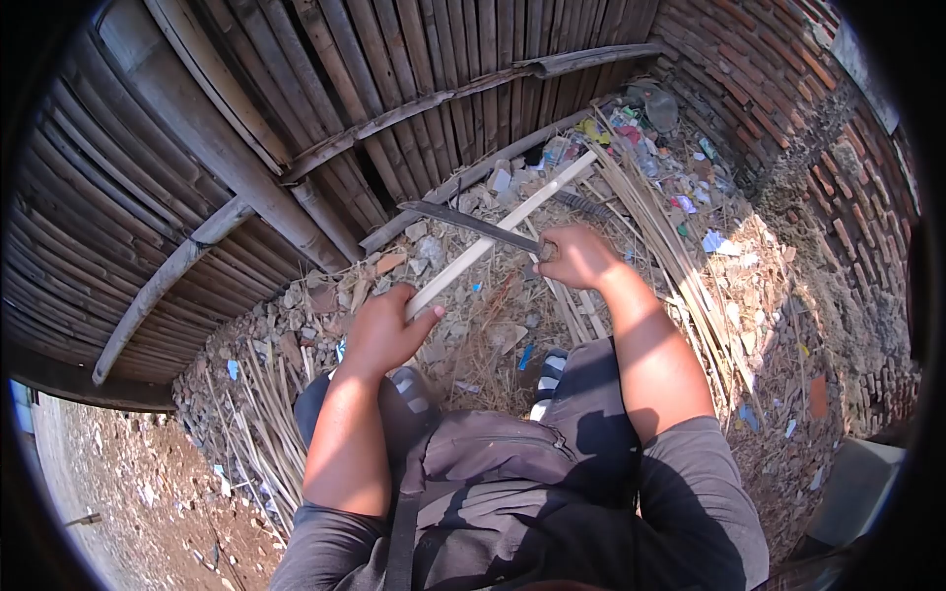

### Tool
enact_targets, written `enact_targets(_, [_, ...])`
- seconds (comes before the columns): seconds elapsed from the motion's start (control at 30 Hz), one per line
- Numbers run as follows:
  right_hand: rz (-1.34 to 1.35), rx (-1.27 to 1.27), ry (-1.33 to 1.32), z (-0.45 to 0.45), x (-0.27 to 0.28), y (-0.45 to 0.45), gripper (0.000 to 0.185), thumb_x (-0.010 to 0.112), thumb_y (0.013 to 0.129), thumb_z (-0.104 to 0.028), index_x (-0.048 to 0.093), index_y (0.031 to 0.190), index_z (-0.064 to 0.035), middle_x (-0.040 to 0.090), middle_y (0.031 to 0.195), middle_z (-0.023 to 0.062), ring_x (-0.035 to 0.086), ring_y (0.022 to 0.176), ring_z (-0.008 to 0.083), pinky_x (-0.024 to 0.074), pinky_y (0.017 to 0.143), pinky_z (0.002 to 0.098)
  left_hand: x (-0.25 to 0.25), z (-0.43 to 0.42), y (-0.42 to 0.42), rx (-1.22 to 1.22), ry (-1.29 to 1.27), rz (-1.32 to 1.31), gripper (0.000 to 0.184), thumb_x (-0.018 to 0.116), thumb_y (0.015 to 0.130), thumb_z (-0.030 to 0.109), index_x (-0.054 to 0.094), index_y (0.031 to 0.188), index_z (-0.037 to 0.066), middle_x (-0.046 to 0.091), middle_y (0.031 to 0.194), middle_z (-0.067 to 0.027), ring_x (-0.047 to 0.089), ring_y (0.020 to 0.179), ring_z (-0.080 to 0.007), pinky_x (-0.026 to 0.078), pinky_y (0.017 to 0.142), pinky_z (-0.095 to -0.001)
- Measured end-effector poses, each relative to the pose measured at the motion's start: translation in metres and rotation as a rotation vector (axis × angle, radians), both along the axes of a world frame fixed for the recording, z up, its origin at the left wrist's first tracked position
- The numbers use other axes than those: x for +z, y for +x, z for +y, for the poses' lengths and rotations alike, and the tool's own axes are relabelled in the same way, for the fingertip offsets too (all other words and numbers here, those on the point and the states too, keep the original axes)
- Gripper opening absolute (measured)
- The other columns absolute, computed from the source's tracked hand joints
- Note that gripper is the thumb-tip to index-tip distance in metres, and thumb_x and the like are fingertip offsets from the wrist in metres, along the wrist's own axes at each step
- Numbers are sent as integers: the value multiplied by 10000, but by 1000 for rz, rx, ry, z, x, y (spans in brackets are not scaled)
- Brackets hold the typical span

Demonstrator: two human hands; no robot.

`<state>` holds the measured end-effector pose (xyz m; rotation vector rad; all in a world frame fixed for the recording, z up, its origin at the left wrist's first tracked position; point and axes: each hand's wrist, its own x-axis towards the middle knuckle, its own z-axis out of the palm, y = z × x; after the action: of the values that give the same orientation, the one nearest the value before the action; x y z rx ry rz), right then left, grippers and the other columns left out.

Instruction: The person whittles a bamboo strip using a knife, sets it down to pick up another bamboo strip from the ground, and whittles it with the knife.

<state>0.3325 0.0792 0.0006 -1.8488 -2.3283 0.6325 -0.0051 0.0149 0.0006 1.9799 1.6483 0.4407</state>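
Note:
My left hand (387,333) is closed around the near end of a pale bamboo strip (525,209). The strip slants away from me, up and to the right. In my right hand (574,258) is the handle end of a machete (463,218), mostly covered by my fingers. Its long dark blade crosses over the strip near the strip's middle and points to the left. From this view I cannot tell whether the blade presses into the strip or only lies against it.
A bamboo wall (414,59) rises ahead and to the left, a brick wall (759,79) to the right. Long split bamboo strips (655,231) lie on my right, more strips (261,424) on my left. Rubble and litter (680,202) cover the ground. A grey block-like object (855,492) stands at lower right.

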Motion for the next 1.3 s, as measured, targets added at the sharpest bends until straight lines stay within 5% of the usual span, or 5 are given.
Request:
enact_targets(0.93, [-53, 115, -64, 2, -12, -10, 508, 854, 828, -433, 751, 1210, -114, 766, 1109, 198, 722, 1091, 402, 567, 945, 489, 8, -3, 4, 3, -71, 58, 568, 762, 906, 541, 726, 1107, 11, 753, 875, -240, 748, 910, -444, 578, 841, -523])
enact_targets(1.3, [-44, 183, -101, 2, -18, -16, 555, 842, 831, -417, 723, 1230, -50, 751, 1135, 239, 706, 1123, 424, 554, 954, 501, -4, -3, -1, -65, -77, 98, 625, 739, 914, 582, 720, 1195, 24, 763, 975, -253, 739, 991, -449, 572, 898, -523])
